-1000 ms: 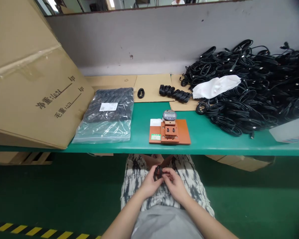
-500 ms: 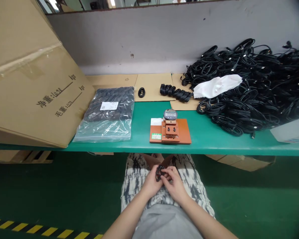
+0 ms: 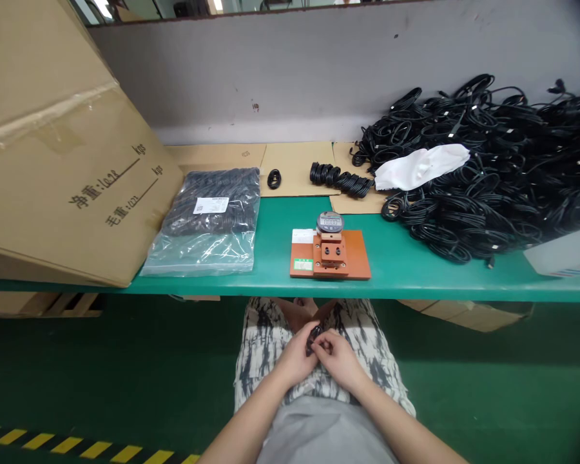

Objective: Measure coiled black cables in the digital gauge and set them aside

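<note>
Since the earlier frame, our fingers (image 3: 326,343) are bringing the small black cable coil (image 3: 314,339) a little lower and to the right, and our hands are coming closer together. Our left hand (image 3: 297,356) and our right hand (image 3: 341,362) are both nearly closed, and their fingers are pinching the coil between them. We are holding it above our patterned shorts (image 3: 384,370), below the edge of the green tabletop (image 3: 406,280). Ahead of our hands, a digital gauge (image 3: 330,222) is standing on an orange board (image 3: 357,258). To its left, a clear plastic bag of black cables (image 3: 212,219) is lying beside a large cardboard box (image 3: 67,174). On the cardboard sheets (image 3: 294,169), a single coil (image 3: 273,178) and a row of coils (image 3: 338,179) are resting. To the right, a big pile of black cables (image 3: 488,193) is lying partly under a white cloth (image 3: 420,166).
</note>
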Demonstrator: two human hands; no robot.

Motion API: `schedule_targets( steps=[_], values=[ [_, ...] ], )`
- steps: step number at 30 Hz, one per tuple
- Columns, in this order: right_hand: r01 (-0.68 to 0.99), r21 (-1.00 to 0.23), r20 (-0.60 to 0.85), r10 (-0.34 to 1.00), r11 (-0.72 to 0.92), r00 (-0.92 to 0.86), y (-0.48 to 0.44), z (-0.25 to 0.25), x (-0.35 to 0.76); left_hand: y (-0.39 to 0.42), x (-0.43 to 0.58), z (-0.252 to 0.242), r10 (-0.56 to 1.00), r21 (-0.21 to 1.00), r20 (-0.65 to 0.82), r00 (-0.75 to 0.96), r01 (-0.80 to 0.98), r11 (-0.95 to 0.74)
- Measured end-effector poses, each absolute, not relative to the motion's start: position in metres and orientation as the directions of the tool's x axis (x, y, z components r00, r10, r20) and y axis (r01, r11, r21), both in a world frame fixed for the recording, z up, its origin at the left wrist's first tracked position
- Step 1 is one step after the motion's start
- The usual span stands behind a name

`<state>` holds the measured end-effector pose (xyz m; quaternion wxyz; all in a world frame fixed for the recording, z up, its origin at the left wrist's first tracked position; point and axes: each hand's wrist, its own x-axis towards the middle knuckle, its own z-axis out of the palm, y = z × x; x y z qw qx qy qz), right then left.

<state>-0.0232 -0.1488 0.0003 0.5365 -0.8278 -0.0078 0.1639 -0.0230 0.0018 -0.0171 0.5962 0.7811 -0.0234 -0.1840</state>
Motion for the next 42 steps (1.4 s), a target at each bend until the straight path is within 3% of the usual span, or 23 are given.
schedule_targets(
  steps=[17,31,35,42],
  values=[
    [-0.255,-0.911,-0.384,0.444,-0.324,0.81,-0.165,0.012,-0.019,0.004,-0.023,-0.002,-0.368,0.936,-0.255,0.894,0.133,-0.326],
    [-0.07,-0.904,-0.291,0.486,-0.422,0.824,-0.189,0.017,-0.006,0.002,-0.021,0.007,-0.448,0.923,-0.377,0.81,0.29,-0.253],
    [-0.119,-0.921,-0.286,0.435,-0.372,0.854,-0.187,0.012,-0.008,0.005,-0.021,0.003,-0.423,0.921,-0.389,0.818,0.345,-0.18],
    [-0.339,-0.911,-0.371,0.108,-0.234,0.922,-0.2,-0.007,-0.003,0.017,-0.016,-0.002,-0.336,0.821,-0.484,0.808,0.552,0.145]
  ],
)
